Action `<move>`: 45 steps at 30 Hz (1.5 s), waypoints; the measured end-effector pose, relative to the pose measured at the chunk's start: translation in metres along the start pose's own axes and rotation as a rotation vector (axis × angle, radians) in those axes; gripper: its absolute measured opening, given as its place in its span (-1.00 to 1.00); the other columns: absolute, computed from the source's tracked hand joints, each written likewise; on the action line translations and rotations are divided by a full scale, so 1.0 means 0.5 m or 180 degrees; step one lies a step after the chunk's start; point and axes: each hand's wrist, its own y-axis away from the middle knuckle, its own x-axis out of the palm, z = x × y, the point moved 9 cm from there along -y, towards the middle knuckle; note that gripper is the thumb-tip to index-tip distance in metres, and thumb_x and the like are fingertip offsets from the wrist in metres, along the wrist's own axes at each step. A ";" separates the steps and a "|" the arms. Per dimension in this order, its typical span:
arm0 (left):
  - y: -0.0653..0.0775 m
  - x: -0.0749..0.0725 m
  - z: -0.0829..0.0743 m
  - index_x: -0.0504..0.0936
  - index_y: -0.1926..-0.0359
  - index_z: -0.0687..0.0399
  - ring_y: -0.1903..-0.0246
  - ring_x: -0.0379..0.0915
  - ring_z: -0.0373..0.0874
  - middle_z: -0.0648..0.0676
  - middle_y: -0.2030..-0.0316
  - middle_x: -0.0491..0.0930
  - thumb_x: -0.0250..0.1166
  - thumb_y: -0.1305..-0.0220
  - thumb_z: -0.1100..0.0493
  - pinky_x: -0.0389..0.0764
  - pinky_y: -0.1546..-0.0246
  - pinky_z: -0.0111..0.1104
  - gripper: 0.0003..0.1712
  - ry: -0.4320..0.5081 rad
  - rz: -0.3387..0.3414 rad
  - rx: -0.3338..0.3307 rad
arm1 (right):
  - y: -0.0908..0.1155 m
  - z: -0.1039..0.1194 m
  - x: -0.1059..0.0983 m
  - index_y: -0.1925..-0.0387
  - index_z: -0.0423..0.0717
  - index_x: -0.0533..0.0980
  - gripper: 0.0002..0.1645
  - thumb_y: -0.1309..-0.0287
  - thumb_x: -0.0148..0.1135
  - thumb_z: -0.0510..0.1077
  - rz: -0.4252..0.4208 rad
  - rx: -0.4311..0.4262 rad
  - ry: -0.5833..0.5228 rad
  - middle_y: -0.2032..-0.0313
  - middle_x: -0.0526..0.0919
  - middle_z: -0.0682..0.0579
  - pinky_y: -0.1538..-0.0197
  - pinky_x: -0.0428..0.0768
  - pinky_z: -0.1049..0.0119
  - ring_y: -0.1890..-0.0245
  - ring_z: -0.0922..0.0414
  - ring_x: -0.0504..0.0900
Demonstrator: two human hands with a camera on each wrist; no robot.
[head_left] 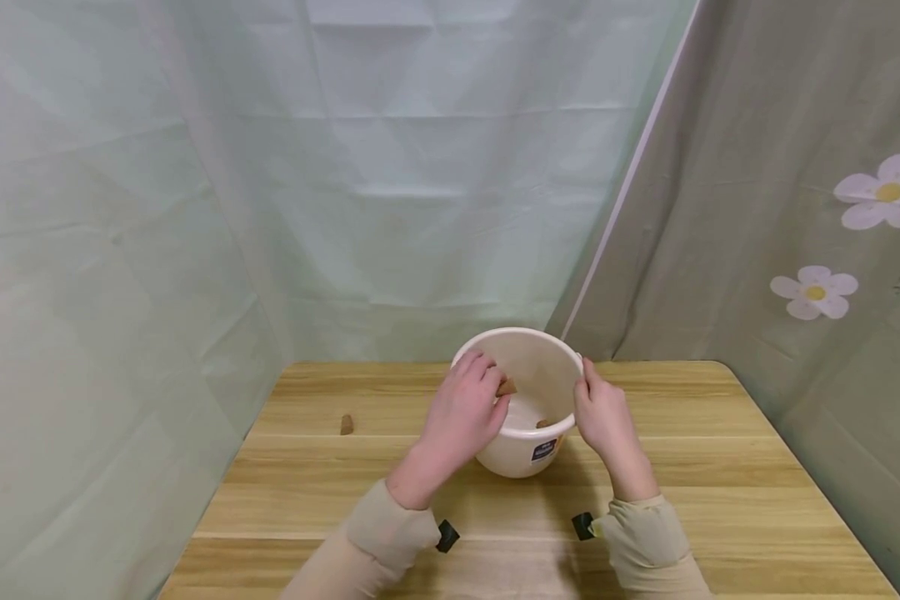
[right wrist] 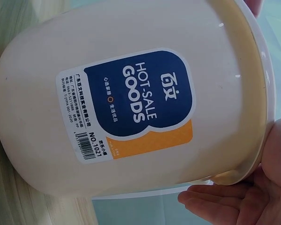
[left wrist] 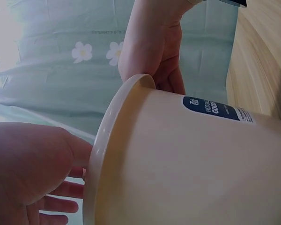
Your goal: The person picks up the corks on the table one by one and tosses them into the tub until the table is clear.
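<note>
A cream plastic bucket (head_left: pixel 513 457) with a dark blue label (right wrist: pixel 145 93) stands on the wooden table in front of me. Over its left rim reaches my left hand (head_left: pixel 461 412), pinching a small brown block (head_left: pixel 507 387) between thumb and fingers, inside the bucket's mouth. My right hand (head_left: pixel 606 417) grips the rim on the right side, thumb on top and fingers beneath the outer edge. Low inside the bucket shows a second brown piece (head_left: pixel 544 423), partly hidden by the front rim. Another small brown block (head_left: pixel 347 425) lies on the table, left of the bucket.
The light wooden table (head_left: pixel 315 500) spreads out on both sides of the bucket. Pale green curtain (head_left: pixel 435 208) hangs behind and to the left; a grey curtain (head_left: pixel 690 208) with white flowers hangs at right. Dark wrist mounts (head_left: pixel 447 536) sit by both sleeves.
</note>
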 end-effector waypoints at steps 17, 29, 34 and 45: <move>-0.016 0.048 -0.010 0.71 0.24 0.06 0.03 0.54 0.02 0.01 0.23 0.65 0.53 -0.30 0.14 0.66 -0.07 -0.17 -0.84 0.0113 0.0320 -0.0244 | -0.001 0.006 0.002 -0.61 -0.34 0.19 -0.31 -0.67 -0.24 -0.05 -0.0006 -0.0035 -0.0003 -0.43 0.41 -0.42 -0.39 0.45 -0.36 -0.37 -0.42 0.46; -0.033 0.061 -0.024 0.72 0.25 -0.01 0.11 0.55 -0.05 -0.05 0.26 0.65 0.52 -0.30 0.06 0.66 0.08 -0.19 -0.84 0.0113 0.0428 -0.0289 | 0.001 0.005 0.000 -0.61 -0.35 0.21 -0.34 -0.67 -0.22 -0.10 -0.0016 -0.0036 0.0002 -0.39 0.44 -0.45 -0.38 0.46 -0.37 -0.34 -0.44 0.49; -0.035 0.065 -0.026 0.75 0.16 0.04 0.01 0.57 -0.01 0.02 0.12 0.67 0.52 -0.32 0.02 0.67 -0.02 -0.16 -0.77 0.0122 0.0506 -0.0344 | 0.001 0.004 -0.001 -0.59 -0.37 0.22 -0.34 -0.66 -0.21 -0.11 -0.0047 -0.0055 0.0007 -0.37 0.46 -0.47 -0.36 0.47 -0.37 -0.32 -0.45 0.51; -0.033 0.065 -0.024 0.75 0.11 0.10 -0.04 0.56 0.00 0.06 0.03 0.67 0.52 -0.33 0.02 0.65 -0.11 -0.14 -0.73 0.0188 0.0521 -0.0392 | 0.001 0.000 0.000 -0.58 -0.40 0.22 -0.35 -0.66 -0.19 -0.13 -0.0071 -0.0056 -0.0027 -0.37 0.45 -0.48 -0.37 0.46 -0.37 -0.32 -0.46 0.50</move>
